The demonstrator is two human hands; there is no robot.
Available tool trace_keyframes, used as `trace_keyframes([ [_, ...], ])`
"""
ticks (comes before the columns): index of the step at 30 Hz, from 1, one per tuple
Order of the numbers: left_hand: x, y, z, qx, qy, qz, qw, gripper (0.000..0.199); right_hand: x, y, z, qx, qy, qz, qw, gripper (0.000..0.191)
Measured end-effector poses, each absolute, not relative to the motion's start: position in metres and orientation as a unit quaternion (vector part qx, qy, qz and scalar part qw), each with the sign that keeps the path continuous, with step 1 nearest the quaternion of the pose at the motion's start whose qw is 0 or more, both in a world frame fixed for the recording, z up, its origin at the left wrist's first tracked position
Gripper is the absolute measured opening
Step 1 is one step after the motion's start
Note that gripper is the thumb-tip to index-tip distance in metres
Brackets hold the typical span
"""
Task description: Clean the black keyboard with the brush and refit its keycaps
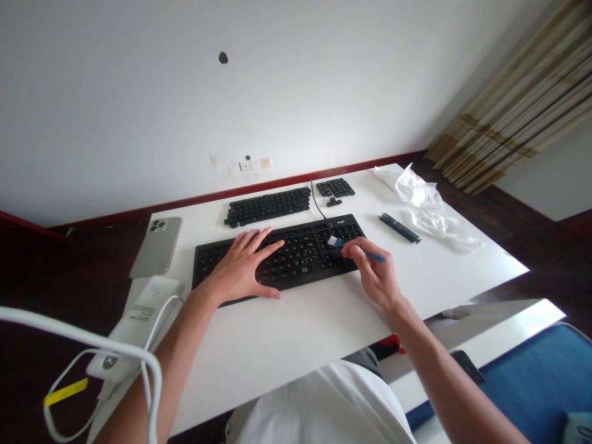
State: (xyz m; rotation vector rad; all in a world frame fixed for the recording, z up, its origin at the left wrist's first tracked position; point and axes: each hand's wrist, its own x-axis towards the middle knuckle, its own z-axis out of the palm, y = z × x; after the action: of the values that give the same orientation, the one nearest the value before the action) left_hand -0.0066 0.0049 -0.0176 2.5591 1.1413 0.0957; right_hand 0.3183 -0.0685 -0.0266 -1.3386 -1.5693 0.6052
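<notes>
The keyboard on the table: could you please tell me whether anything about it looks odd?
Yes: the keyboard looks stripped of its keys, with bare sockets showing. Loose black keys lie in blocks beyond it on the table; I can make out no breakage.

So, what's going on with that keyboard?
A person's right hand holds a small blue brush at the number-pad end of a black keyboard. The left hand is spread over the keyboard's left part. Many key positions look bare, and black keycaps lie in groups behind it on the white table.
</notes>
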Motion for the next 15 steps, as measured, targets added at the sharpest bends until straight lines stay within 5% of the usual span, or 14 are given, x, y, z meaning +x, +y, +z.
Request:
trace_keyframes([
  [6, -0.008, 0.006, -0.019, 0.901, 0.401, 0.025, 0.163, 0.114, 0.353, -0.012, 0.004, -0.469, -0.718, 0.313, 0.407, 0.068],
  [15, -0.006, 0.004, -0.013, 0.897, 0.409, 0.009, 0.169, 0.116, 0.34, 0.05, -0.02, -0.402, -0.737, 0.361, 0.406, 0.069],
])
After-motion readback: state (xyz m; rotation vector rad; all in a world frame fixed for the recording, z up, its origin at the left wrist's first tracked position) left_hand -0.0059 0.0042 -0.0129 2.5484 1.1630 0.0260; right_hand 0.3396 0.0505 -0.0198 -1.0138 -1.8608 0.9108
